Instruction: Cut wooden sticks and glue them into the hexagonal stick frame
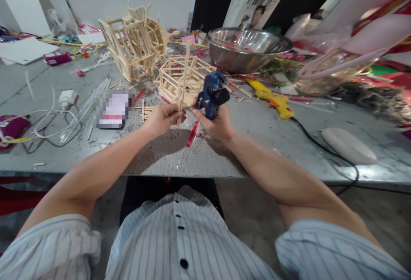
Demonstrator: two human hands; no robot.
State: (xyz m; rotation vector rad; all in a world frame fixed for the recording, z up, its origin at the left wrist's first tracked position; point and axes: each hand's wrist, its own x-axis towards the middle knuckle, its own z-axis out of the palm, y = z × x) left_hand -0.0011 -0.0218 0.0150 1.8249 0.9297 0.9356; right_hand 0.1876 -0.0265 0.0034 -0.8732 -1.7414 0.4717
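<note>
My left hand (pixel 164 119) is closed around thin wooden sticks (pixel 184 78), which stand nearly upright from its fingertips. Beside it, my right hand (pixel 216 126) grips a dark blue hand tool (pixel 212 93) whose exact kind I cannot make out. Its thumb lies close to the lower part of the sticks. Just beyond both hands is a low open frame (pixel 170 76) built of wooden sticks. A taller stick structure (pixel 131 49) stands behind it to the left. Short sticks (pixel 147 112) lie by my left hand, and a red strip (pixel 192 134) lies below the hands.
At the back right stands a steel bowl (pixel 248 57). A yellow glue gun (pixel 271 98) with a black cord lies right of my hands, near a pale rounded object (pixel 348 145). Left are a phone (pixel 112 108), a white charger (pixel 67 98) and clear glue sticks (pixel 85 108).
</note>
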